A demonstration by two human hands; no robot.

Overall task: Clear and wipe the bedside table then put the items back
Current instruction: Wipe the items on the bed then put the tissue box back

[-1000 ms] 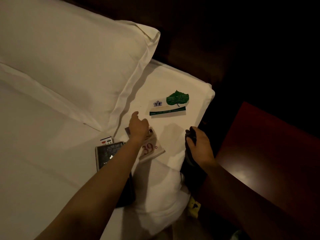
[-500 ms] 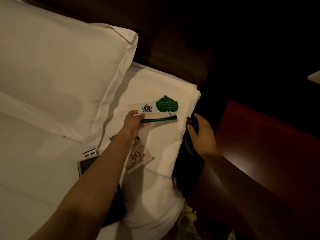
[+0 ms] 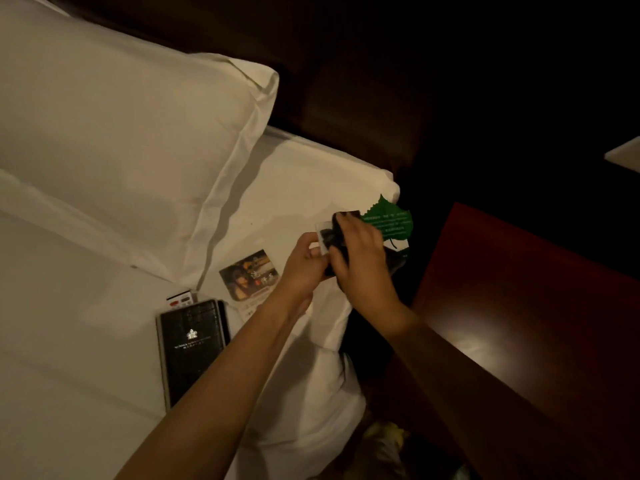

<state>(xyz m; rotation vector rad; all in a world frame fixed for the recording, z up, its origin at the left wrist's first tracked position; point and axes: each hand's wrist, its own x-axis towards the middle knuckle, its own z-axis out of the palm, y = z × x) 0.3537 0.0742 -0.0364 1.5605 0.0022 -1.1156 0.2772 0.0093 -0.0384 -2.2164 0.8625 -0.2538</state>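
Observation:
My left hand (image 3: 304,263) holds the white end of a card with a green leaf (image 3: 389,220), lifted over the bed's right edge. My right hand (image 3: 360,258) presses a dark cloth (image 3: 332,233) against that card, covering its middle. On the white sheet lie a printed picture card (image 3: 249,273), a black leather folder (image 3: 192,348) with a crown logo, and a small remote (image 3: 180,298) peeking out behind it. The red-brown bedside table (image 3: 526,306) stands to the right, its top bare where it shows.
A large white pillow (image 3: 121,133) fills the upper left. A dark wooden headboard (image 3: 363,81) runs behind the bed. A pale object (image 3: 623,155) sits at the far right edge. Something crumpled and yellowish (image 3: 384,434) lies on the floor between bed and table.
My left hand picked the leaf card up off the sheet and carried it right. My right hand brought the dark cloth up from the bed's edge onto the card.

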